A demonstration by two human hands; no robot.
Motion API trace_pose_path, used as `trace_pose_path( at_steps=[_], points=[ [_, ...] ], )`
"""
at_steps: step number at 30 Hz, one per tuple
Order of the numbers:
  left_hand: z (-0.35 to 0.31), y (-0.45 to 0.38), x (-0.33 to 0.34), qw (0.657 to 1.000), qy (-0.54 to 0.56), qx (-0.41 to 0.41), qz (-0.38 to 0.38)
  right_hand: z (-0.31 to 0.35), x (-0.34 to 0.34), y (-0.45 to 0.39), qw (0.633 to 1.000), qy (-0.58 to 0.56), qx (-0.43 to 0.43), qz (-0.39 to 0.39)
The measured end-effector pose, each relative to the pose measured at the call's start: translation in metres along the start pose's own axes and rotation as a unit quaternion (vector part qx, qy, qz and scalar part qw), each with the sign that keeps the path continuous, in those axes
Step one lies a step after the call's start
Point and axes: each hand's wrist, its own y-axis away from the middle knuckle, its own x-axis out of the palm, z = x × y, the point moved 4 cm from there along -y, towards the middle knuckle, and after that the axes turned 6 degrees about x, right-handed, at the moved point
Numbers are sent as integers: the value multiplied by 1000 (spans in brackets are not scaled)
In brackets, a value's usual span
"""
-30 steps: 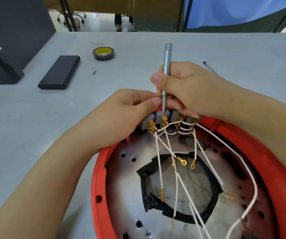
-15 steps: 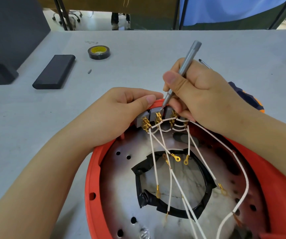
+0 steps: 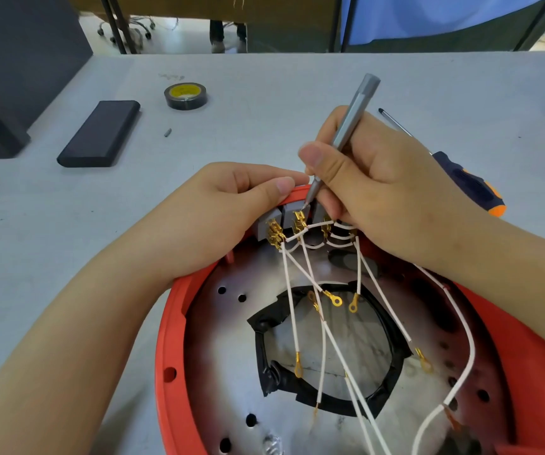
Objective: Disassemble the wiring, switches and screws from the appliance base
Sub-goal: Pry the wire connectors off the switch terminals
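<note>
A slim metal screwdriver [image 3: 351, 123] is pinched by the right hand [image 3: 376, 188], while the red plastic base [image 3: 166, 339] is gripped at its rim by the left hand [image 3: 209, 218].

Vs 1 s ago: the slim grey screwdriver [image 3: 351, 121] in the right hand [image 3: 382, 188] has gone from upright to tilted, top leaning right & away; tip now at the top of the 2nd brass terminal [image 3: 298, 221] on the grey switch block [image 3: 284, 218]. Right hand's grip sits further right. A blue-orange screwdriver [image 3: 471, 185] on the surface now shows behind the right wrist.
</note>
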Motion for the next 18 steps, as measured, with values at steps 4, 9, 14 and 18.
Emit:
trace_pose_path(
  at_steps=[4,9,14,18],
  points=[
    [-1,1,0,1000,-26,3,-1,3,-1,6,999,35,-27,-7],
    [0,0,-1,999,-32,10,5,4,-1,10,997,55,-45,-11],
    [1,-1,-2,999,-31,16,6,5,-1,12,996,69,-48,-7],
    [1,-1,-2,999,-37,17,4,8,0,13,994,86,-61,-14]
  ],
)
